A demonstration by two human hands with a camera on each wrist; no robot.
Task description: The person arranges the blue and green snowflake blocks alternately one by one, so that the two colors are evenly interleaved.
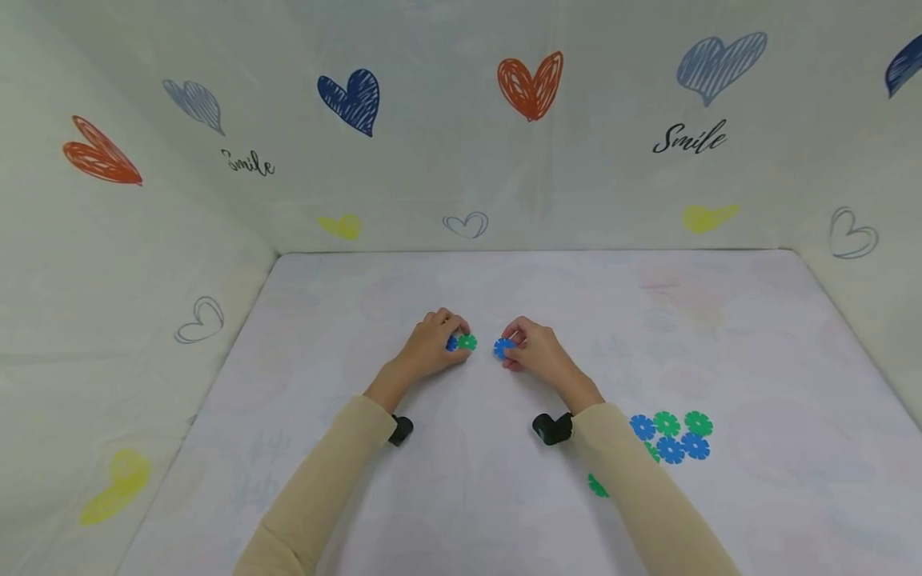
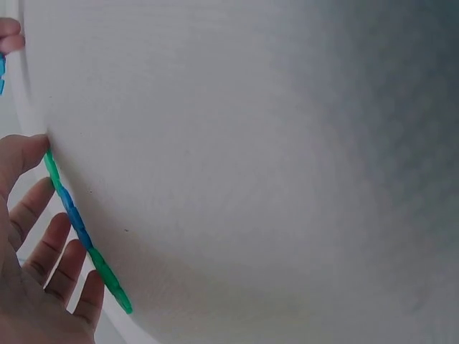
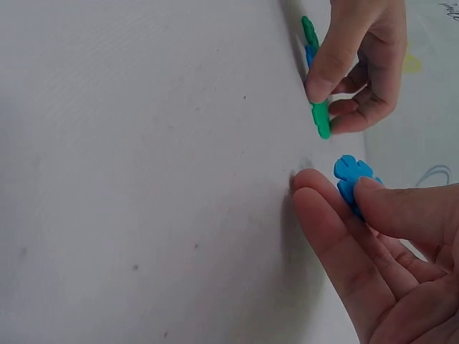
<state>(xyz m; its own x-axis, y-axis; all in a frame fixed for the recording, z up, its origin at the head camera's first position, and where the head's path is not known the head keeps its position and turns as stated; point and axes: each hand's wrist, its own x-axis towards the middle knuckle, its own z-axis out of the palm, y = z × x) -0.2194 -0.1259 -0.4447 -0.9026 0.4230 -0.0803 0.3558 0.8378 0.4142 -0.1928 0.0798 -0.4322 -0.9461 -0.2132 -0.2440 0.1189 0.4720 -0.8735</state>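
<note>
A short row of joined flower-shaped discs, green, blue and green [image 2: 107,276], is held at one end by my left hand [image 1: 432,346]. In the left wrist view, thumb and forefinger pinch the upper green disc, and the other fingers lie along the row. My right hand [image 1: 539,352] pinches a single blue flower-shaped disc [image 3: 351,172] between thumb and fingers. A small gap separates this disc from the row's green end disc [image 1: 468,342]. Both hands are low over the middle of the white table.
Loose blue discs [image 1: 670,450] and green discs [image 1: 699,422] lie on the table [image 1: 792,512] to the right of my right forearm. That sleeve [image 1: 641,488] partly covers two green ones. White sheeting with printed hearts [image 1: 531,88] stands behind and at the sides.
</note>
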